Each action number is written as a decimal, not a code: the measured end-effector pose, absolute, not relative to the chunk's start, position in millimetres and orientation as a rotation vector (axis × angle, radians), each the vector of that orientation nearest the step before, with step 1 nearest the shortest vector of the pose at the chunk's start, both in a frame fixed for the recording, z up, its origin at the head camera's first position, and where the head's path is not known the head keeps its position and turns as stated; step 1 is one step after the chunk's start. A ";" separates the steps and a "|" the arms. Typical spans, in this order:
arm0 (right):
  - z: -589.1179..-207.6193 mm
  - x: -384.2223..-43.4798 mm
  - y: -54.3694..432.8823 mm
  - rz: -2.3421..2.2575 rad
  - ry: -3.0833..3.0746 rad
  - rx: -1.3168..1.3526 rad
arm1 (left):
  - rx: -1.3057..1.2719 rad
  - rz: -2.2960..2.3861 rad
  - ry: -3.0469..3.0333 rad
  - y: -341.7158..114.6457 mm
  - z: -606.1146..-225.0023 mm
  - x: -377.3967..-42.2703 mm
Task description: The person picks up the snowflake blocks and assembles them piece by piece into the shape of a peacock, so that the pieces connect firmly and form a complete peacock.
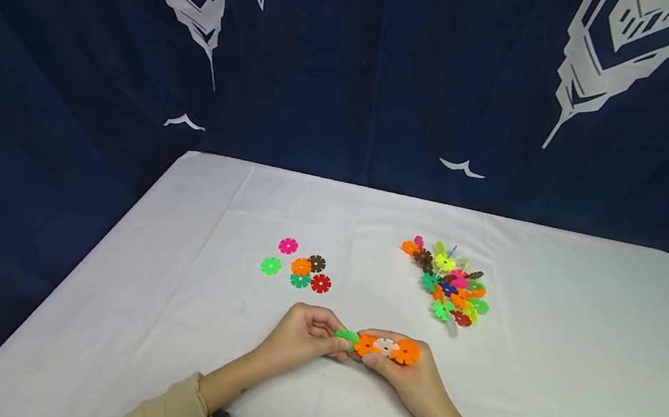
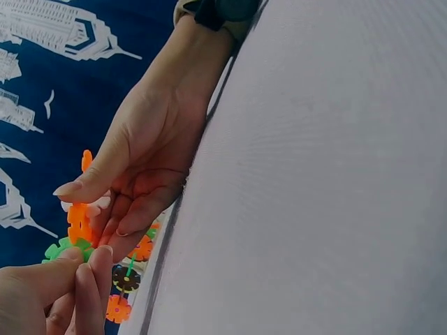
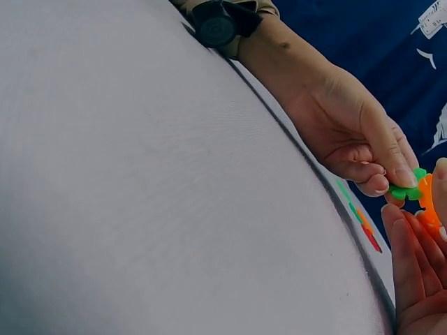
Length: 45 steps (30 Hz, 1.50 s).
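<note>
My left hand [image 1: 305,334] pinches a green snowflake disc [image 1: 345,336] between thumb and fingers. Its edge meets an orange snowflake disc [image 1: 363,346], the near end of a short row. A white disc [image 1: 384,346] comes after that one, then a second orange disc [image 1: 407,352]. My right hand [image 1: 413,377] holds this row, thumb in front and fingers behind. In the left wrist view the green disc [image 2: 64,249] stands at an angle to the orange one [image 2: 79,223]. From the right wrist, the green disc [image 3: 405,191] shows under the left thumb.
On the white-covered table [image 1: 193,331], several loose discs lie at left centre, among them a pink disc [image 1: 288,246] and a red disc [image 1: 320,283]. Right of them sits a heap of mixed discs [image 1: 453,284]. A dark blue curtain [image 1: 326,92] hangs behind.
</note>
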State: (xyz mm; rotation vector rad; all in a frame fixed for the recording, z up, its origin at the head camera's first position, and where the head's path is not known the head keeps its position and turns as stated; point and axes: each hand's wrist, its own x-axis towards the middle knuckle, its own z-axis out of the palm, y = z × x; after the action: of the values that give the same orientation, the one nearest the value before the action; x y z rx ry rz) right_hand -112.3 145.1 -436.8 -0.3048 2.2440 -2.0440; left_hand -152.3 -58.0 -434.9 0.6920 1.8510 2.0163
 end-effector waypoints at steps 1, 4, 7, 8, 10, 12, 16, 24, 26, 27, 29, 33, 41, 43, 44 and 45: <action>-437.6 -112.4 145.1 -2.048 2.240 -0.314 | 0.690 2.015 1.853 -57.9 -435.1 -152.2; -439.7 -112.4 145.4 -2.058 2.237 -0.345 | 0.687 2.017 1.858 -57.6 -436.3 -151.7; -441.0 -112.2 145.4 -2.063 2.235 -0.356 | 0.691 2.021 1.862 -57.2 -436.7 -150.9; -441.0 -112.1 145.4 -2.061 2.240 -0.358 | 0.693 2.021 1.864 -57.0 -436.5 -150.5; -440.8 -111.7 145.5 -2.056 2.248 -0.357 | 0.694 2.021 1.866 -56.6 -436.3 -150.1; -440.6 -111.8 145.4 -2.061 2.239 -0.364 | 0.703 2.020 1.872 -56.1 -436.3 -149.7; -439.3 -112.0 144.9 -2.093 2.200 -0.375 | 0.702 2.022 1.885 -54.9 -436.3 -149.1; -436.6 -109.7 143.9 -2.095 2.202 -0.343 | 0.686 2.064 1.851 -54.8 -435.2 -147.9; -437.0 -109.3 143.7 -2.089 2.223 -0.344 | 0.701 2.064 1.861 -54.8 -434.7 -148.0; -437.4 -109.6 143.5 -2.092 2.229 -0.351 | 0.702 2.064 1.864 -54.7 -434.6 -148.2; -438.2 -110.0 143.2 -2.092 2.244 -0.349 | 0.698 2.064 1.872 -54.6 -434.8 -148.4; -438.6 -111.6 142.5 -2.123 2.184 -0.314 | 0.657 2.085 1.848 -55.1 -434.2 -148.5; -437.1 -113.7 145.3 -2.146 2.097 -0.341 | 0.653 2.057 1.821 -58.6 -435.4 -153.3; -436.2 -112.8 146.1 -2.142 2.115 -0.342 | 0.668 2.057 1.810 -58.6 -435.8 -153.4; -436.0 -112.7 146.3 -2.141 2.126 -0.342 | 0.675 2.058 1.803 -58.7 -435.8 -153.4; -435.9 -112.6 146.5 -2.141 2.136 -0.343 | 0.683 2.060 1.800 -58.7 -435.7 -153.2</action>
State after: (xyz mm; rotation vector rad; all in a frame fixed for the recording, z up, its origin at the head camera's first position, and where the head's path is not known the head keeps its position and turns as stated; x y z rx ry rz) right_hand -112.6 146.5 -435.9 -0.3428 2.1362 -2.1407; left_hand -153.2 -58.7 -435.7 0.6832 1.8001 2.0600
